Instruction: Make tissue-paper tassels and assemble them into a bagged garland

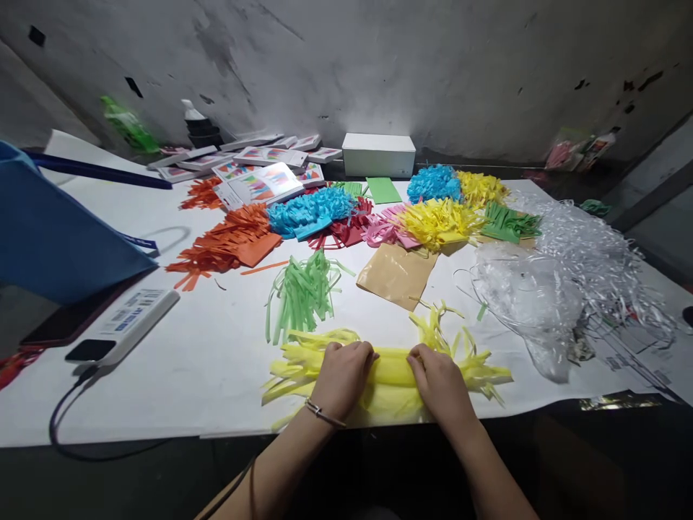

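A yellow tissue-paper tassel sheet (394,370) lies across the front edge of the white-covered table, its cut strips fanning out to both sides. My left hand (345,375) is closed on the uncut middle band at its left end. At the right end of that band, my right hand (437,377) pinches the paper between thumb and fingers. Just beyond my hands rests a light green tassel (303,295) with loose strips. To its right is a flat tan paper packet (398,276).
Behind are orange (238,242), blue (314,211) and yellow (441,222) fringe bundles, printed boxes (265,184) and a white box (379,155). Clear plastic bags (525,296) and silvery strands (590,253) lie right. A white power bank (127,325) with a cable sits left.
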Demonstrator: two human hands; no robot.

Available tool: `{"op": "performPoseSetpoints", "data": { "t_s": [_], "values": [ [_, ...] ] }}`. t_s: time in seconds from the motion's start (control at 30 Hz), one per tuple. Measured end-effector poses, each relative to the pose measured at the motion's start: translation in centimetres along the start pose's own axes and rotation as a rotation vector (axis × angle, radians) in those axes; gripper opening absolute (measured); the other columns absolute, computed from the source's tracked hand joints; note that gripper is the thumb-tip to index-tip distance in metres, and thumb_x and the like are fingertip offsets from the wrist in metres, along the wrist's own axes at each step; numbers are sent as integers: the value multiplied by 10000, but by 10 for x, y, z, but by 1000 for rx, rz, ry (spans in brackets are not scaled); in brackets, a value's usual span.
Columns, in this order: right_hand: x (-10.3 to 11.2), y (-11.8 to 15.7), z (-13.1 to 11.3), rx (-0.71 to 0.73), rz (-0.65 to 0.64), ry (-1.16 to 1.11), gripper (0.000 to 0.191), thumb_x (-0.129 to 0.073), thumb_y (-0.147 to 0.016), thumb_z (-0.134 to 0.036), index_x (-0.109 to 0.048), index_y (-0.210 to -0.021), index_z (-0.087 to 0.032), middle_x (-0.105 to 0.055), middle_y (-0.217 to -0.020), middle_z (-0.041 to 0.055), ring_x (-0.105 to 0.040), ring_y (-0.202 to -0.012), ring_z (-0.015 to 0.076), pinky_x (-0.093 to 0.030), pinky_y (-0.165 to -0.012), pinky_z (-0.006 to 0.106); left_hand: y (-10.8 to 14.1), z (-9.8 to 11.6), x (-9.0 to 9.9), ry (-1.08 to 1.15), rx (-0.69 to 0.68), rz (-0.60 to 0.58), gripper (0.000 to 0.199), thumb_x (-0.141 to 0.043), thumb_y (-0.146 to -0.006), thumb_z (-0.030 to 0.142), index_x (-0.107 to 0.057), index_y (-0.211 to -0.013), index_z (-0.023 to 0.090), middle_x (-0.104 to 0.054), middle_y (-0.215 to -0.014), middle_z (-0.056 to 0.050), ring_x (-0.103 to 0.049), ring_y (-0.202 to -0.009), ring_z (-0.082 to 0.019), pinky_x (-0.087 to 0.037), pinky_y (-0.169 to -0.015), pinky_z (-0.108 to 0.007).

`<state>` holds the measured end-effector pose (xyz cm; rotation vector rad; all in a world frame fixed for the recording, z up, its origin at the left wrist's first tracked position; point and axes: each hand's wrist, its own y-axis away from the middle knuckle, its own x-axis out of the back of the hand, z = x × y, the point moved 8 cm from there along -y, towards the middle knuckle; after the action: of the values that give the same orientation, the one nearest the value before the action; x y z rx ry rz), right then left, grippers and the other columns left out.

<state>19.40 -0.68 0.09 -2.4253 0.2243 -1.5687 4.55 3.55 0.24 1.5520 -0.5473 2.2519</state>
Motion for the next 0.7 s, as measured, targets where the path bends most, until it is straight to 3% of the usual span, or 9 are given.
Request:
{"op": "performPoseSetpoints", "data": {
  "t_s": [0.07,0.13,0.27,0.37,0.43,0.5,0.57,0.63,0.7],
  "values": [
    [-5,-4,-1,-20,-13,86,169,-453,-934,-226,-548,-794,-234,-637,-625,-5,-617,-571,176,-366,-525,267,-2,5,11,-18,-22,80,118,-499,-913,214,-603,-864,187,-672,-877,-60,-581,-803,-216,-350,-742,-365],
    [-9,-6,-1,-34,-27,157,161,-463,-928,-215,-533,-786,-241,-633,-597,-8,-610,-525,179,-329,-491,272,0,18,19,-11,-132,145,84,-560,-876,212,-603,-948,206,-648,-1036,-76,-546,-949,-243,-345,-824,-405],
    [-14,-6,5,-98,-68,230,139,-480,-914,-188,-525,-792,-239,-636,-583,0,-615,-516,187,-295,-477,275,10,40,8,-42,-376,15,126,-588,-848,174,-602,-961,230,-634,-1060,-43,-515,-1005,-237,-314,-896,-428],
    [-10,-4,10,-155,-77,262,139,-465,-912,-175,-542,-810,-231,-621,-563,4,-600,-506,194,-305,-484,283,10,35,-1,-80,-369,-24,143,-545,-862,131,-608,-954,221,-632,-1050,-46,-523,-986,-222,-310,-907,-430],
    [4,-1,6,-154,9,309,128,-458,-900,-150,-571,-876,-207,-652,-644,43,-621,-597,219,-367,-559,307,8,31,-5,-87,-353,-23,123,-525,-884,144,-611,-935,216,-635,-1037,-46,-530,-967,-215,-306,-917,-438],
    [21,4,-7,-88,147,340,175,-462,-888,-127,-586,-1004,-174,-683,-861,114,-635,-810,265,-413,-730,383,6,29,-9,-81,-354,-23,112,-512,-907,170,-611,-923,218,-642,-1016,-39,-536,-941,-207,-304,-919,-440],
    [28,10,-27,62,199,304,249,-469,-895,-132,-569,-1120,-168,-648,-1069,146,-584,-1005,290,-365,-903,472,5,29,-10,-67,-358,-12,104,-510,-920,190,-609,-919,220,-648,-998,-33,-538,-931,-201,-303,-922,-438],
    [22,18,-41,187,155,248,269,-469,-904,-134,-566,-1151,-177,-633,-1114,131,-554,-1059,279,-302,-987,501,5,30,-8,-46,-364,9,101,-507,-925,194,-604,-904,214,-653,-990,-29,-536,-941,-198,-303,-932,-431],
    [7,24,-46,247,59,206,248,-467,-903,-113,-590,-1107,-180,-660,-1021,100,-572,-1000,250,-293,-1004,482,6,32,-3,-18,-374,40,113,-494,-929,178,-596,-886,205,-655,-1000,-26,-530,-973,-198,-300,-948,-424]
  ]
}}
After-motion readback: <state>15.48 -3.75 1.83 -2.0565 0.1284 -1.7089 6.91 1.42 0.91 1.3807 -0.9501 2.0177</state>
